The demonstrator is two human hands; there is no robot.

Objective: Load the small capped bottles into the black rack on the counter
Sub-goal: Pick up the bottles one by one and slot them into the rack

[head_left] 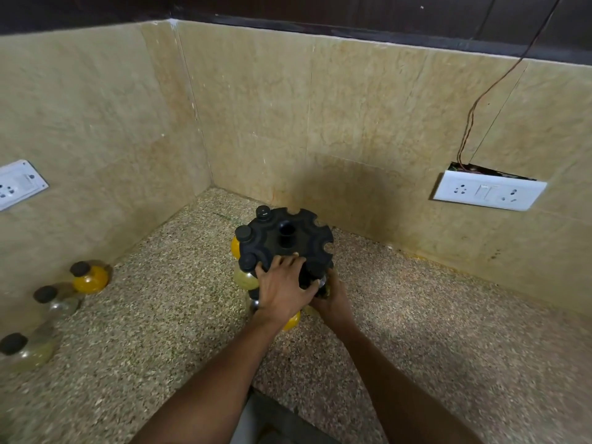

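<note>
A speckled granite surface (448, 331) fills a corner formed by two beige marble-tiled walls (352, 107). On the right-hand wall, just above the surface, hangs a white switch-and-socket plate (488, 194), loose at its top edge. A thin wire (474, 107) rises from it toward a dark band (320, 14) capping the tiles. A second white socket plate (17, 184) sits far across the corner on the left wall.

Both forearms reaching forward; left hand (282, 283) fingers spread, palm down; right hand (331, 298) beneath, fingers curled, gripping
</note>
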